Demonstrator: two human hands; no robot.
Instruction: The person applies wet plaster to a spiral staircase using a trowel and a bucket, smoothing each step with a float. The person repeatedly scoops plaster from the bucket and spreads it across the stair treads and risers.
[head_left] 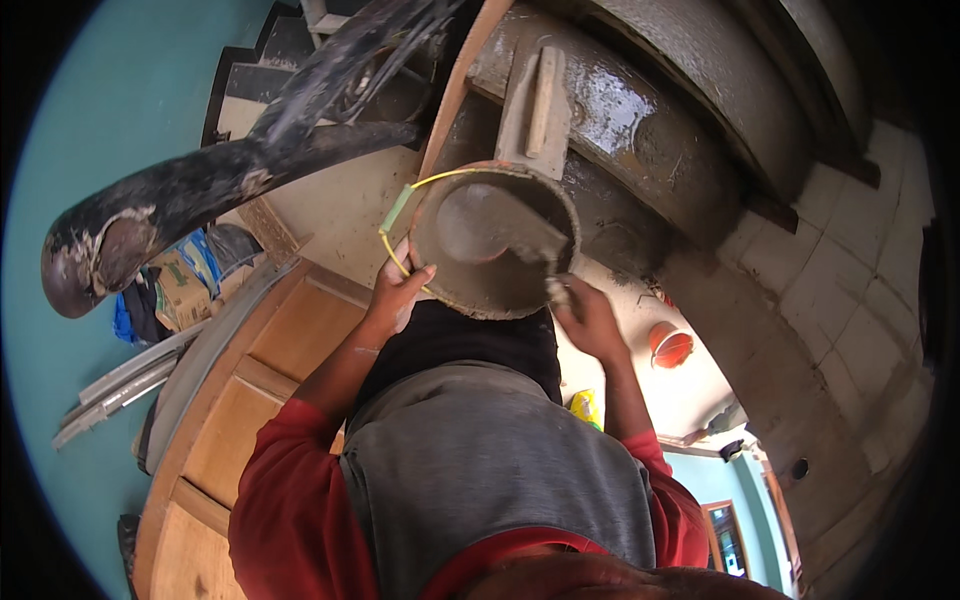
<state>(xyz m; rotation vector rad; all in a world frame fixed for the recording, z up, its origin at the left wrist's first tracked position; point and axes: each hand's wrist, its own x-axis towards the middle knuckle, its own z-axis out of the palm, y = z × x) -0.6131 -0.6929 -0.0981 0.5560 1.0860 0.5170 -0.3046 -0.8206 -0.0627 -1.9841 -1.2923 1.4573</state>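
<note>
A round bucket (428, 262), coated with grey mortar on its inside, is in front of my body, its yellow wire handle with a green grip (398, 209) tipped to the left. My left hand (398, 290) is closed on the left rim. My right hand (584, 312) is closed round the handle of a mortar-smeared trowel (530, 238), whose blade reaches into the bucket. Just beyond the bucket, a plastering float (542, 105) with a wooden handle lies on a mortar-covered step.
Curved stair steps (690, 75) with wet mortar rise at the far right. A thick dark wooden rail (200, 185) crosses the upper left. A wooden panelled piece (225, 430) stands at left. An orange bucket (670, 346) and a yellow packet (586, 407) are lower down, at right.
</note>
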